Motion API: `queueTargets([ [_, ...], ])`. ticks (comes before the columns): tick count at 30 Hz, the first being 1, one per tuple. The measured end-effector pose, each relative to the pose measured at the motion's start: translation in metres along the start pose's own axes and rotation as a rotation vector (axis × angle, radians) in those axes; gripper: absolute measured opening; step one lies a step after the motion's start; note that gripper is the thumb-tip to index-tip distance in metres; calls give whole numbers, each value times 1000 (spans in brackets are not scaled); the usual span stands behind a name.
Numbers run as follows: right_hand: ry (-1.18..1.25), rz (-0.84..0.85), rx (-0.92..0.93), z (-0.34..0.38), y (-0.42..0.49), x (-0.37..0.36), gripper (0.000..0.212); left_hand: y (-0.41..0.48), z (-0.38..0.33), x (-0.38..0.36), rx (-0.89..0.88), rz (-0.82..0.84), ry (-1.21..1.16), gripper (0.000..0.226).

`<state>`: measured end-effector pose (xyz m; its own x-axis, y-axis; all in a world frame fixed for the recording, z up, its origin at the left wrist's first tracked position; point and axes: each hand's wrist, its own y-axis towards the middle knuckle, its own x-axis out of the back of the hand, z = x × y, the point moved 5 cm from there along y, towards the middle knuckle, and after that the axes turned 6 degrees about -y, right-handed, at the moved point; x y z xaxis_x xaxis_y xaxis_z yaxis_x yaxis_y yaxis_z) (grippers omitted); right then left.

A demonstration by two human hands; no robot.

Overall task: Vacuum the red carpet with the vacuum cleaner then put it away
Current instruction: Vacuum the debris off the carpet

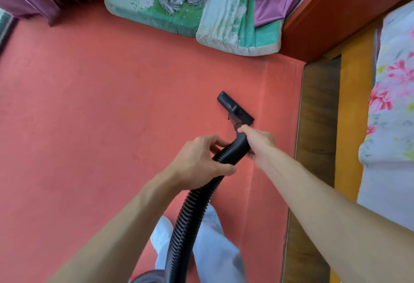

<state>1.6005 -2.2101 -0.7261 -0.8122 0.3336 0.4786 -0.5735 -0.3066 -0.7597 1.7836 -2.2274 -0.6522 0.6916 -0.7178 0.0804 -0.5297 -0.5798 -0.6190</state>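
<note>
From the head camera, your right hand [257, 140] is wrapped around the far end of the ribbed black vacuum hose [190, 202], your left hand [199, 161] curled round it nearer you; the floor nozzle [235, 108] rests on the red carpet [89, 103] near its right edge. The hose looks light and bendy, so steer from the stiffer cuff.

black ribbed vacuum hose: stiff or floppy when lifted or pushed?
Probably floppy: the black ribbed vacuum hose bends in a curve between the left hand and right hand, both gripping it. Pushing from far back would likely buckle it, so the right hand grips near the flat black floor nozzle. Ribs likely give decent grip on the red carpet strokes.
</note>
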Motion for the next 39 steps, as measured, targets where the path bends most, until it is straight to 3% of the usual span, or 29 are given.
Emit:
queueTargets([
  [6, -12, 148, -74, -4, -113, 15, 27, -109, -27, 13, -32, -46, 40, 53],
  [13, -161, 292, -36, -12, -233, 17, 27, -240, -26, 20, -8, -142, -97, 51],
  [17, -288, 330, 69, 1, -280, 6, 15, -294, -22, 19, -15, -302, -202, 49],
  [22, -428, 378, 224, 11, -308, -9, 23, -334, -14, 2, 28, -461, -301, 51],
  [25, -536, 433, 326, 17, -322, -24, 10, -348, -12, -10, 73, -574, -355, 54],
  [29, -740, 525, 474, 26, -340, -43, 16, -361, -15, -30, 159, -724, -421, 56],
  [34, -1085, 745, 700, 12, -374, -63, 9, -388, -22, -80, 260, -945, -548, 61],
  [39, -1323, 953, 880, -45, -417, -68, 8, -417, -12, -146, 338, -1149, -731, 68],
])
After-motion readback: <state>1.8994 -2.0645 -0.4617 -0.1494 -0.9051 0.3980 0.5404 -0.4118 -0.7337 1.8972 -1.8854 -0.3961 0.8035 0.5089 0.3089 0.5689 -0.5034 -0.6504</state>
